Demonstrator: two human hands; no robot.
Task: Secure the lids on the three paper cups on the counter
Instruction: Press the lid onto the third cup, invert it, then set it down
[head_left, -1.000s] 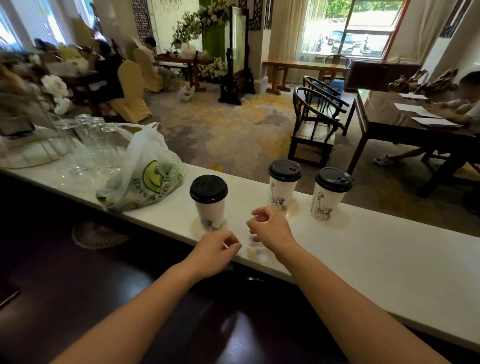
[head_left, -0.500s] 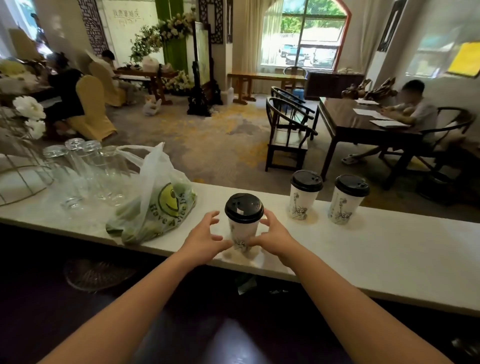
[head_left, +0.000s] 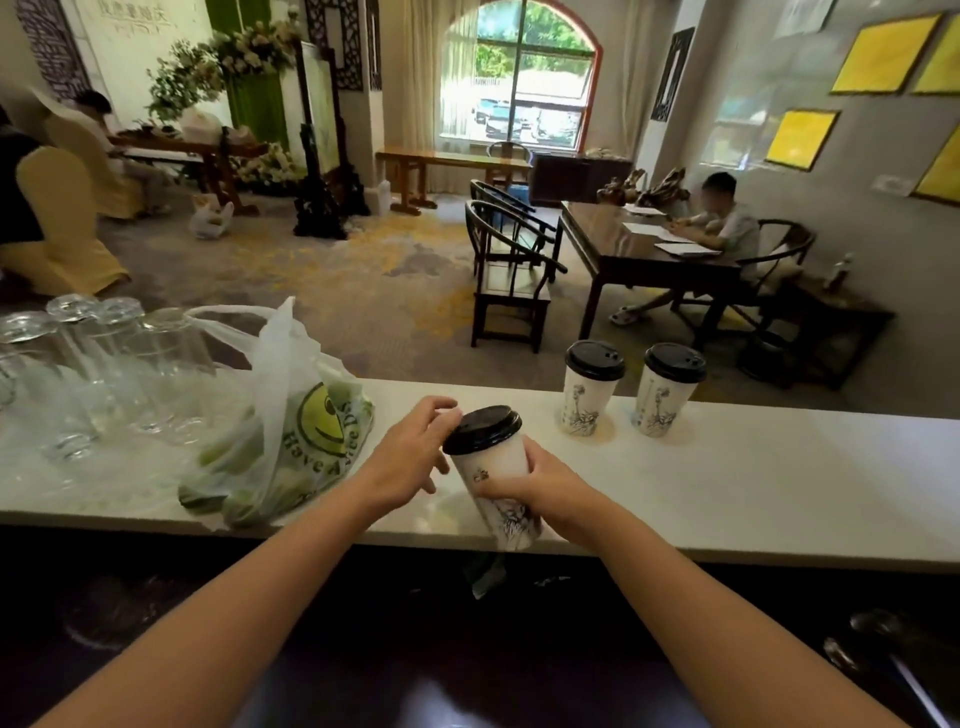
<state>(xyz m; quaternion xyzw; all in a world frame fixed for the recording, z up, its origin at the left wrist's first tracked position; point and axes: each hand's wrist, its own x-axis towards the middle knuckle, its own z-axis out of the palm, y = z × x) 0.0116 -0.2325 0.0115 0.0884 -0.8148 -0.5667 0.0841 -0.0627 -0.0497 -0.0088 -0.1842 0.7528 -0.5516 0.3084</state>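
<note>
A person at a white bench (head_left: 727, 483) tilts the nearest paper cup (head_left: 493, 480) toward the left, its black lid (head_left: 482, 429) leaning away from the right hand (head_left: 540, 486). The right hand's grip is wrapped around the cup's lower body, fingers curled over the printed wall, holding it at the bench's near edge. The left hand (head_left: 410, 457) sits just beside the lid's left rim, fingers spread and its grip loose, fingertips touching or nearly touching the lid's edge; actual contact cannot be judged. The cup's base is hidden behind the right hand, so whether it rests on the bench cannot be told.

Two more lidded cups stand upright farther back on the bench to the right, the middle cup (head_left: 592, 387) close beside the right cup (head_left: 667, 389) but apart from it. To the left lies a clear plastic bag (head_left: 291, 431) with a yellow smiley print, and beyond it a cluster of upturned glasses (head_left: 93, 358).
</note>
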